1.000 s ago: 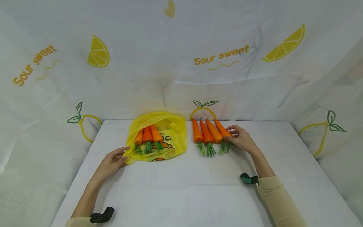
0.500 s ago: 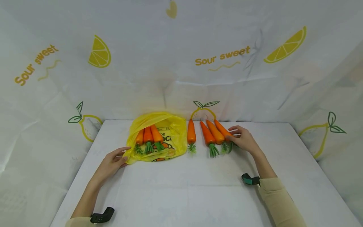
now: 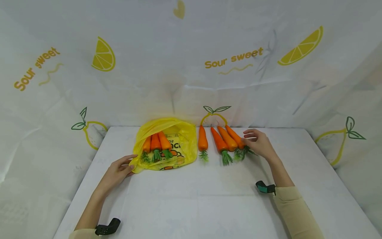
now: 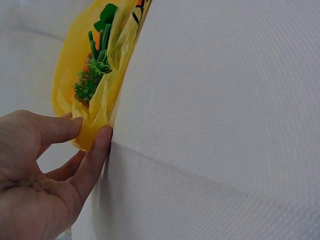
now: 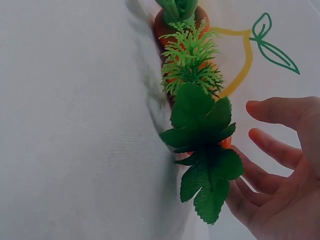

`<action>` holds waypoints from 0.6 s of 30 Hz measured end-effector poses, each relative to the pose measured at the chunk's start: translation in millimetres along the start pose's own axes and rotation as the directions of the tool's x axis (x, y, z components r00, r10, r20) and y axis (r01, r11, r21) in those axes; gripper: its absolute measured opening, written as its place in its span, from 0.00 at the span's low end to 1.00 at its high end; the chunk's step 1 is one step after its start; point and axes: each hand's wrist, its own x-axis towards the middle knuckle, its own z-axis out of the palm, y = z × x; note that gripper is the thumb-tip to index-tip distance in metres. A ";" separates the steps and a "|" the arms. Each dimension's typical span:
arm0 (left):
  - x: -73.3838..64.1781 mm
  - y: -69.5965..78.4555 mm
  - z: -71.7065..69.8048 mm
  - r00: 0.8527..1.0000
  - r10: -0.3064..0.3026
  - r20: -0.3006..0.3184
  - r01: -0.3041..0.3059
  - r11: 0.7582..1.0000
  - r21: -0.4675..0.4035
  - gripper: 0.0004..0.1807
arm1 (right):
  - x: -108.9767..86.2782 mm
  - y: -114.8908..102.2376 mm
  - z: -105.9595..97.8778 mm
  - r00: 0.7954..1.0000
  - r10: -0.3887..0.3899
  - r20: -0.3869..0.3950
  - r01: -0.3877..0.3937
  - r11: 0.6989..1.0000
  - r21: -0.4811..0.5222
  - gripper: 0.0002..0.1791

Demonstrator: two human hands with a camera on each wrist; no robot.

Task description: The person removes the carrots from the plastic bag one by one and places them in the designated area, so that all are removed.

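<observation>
A yellow plastic bag [image 3: 186,146] lies on its side with its mouth toward me, and three orange carrots [image 3: 156,142] rest inside, green tops outward. My left hand [image 3: 119,170] pinches the bag's near left edge between thumb and fingers, as the left wrist view of the bag [image 4: 95,132] shows. To the right of the bag, several more carrots lie in a row. The leftmost loose carrot [image 3: 202,139] sits apart near the bag. My right hand [image 3: 259,144] is beside the rightmost carrot [image 3: 234,134], fingers spread and lower fingertips right at it, behind its broad green leaves [image 5: 205,145].
The carrots lie along the back edge of a white-covered table [image 3: 191,205]. Behind it rises a white cloth [image 3: 149,96] printed with lemons and lettering. Black wrist devices [image 3: 108,226] are worn on both forearms.
The leftmost loose carrot has shifted left, away from the others and closer to the bag. My right hand has moved slightly right. The left hand and bag stay put.
</observation>
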 end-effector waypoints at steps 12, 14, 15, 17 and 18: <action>-1.1 1.9 0.8 1.000 -0.020 -0.001 0.020 1.000 0.009 0.27 | 3.5 -16.2 4.0 0.993 -0.095 -0.065 0.095 0.995 0.006 0.22; -1.1 2.4 1.0 1.000 -0.020 -0.002 0.020 1.000 0.007 0.27 | 3.8 -22.1 4.6 0.990 -0.114 -0.078 0.115 0.993 0.008 0.22; -1.1 2.7 1.0 1.000 -0.018 -0.003 0.018 1.000 0.007 0.27 | 3.8 -25.3 5.2 0.989 -0.123 -0.082 0.125 0.992 0.015 0.21; -0.9 3.1 1.2 1.000 -0.018 -0.006 0.018 1.000 0.009 0.27 | 3.6 -32.1 6.7 0.987 -0.135 -0.084 0.138 0.990 0.032 0.21; -0.7 3.1 1.2 1.000 -0.017 -0.007 0.017 1.000 0.011 0.27 | 3.6 -35.5 7.8 0.987 -0.138 -0.083 0.142 0.989 0.041 0.21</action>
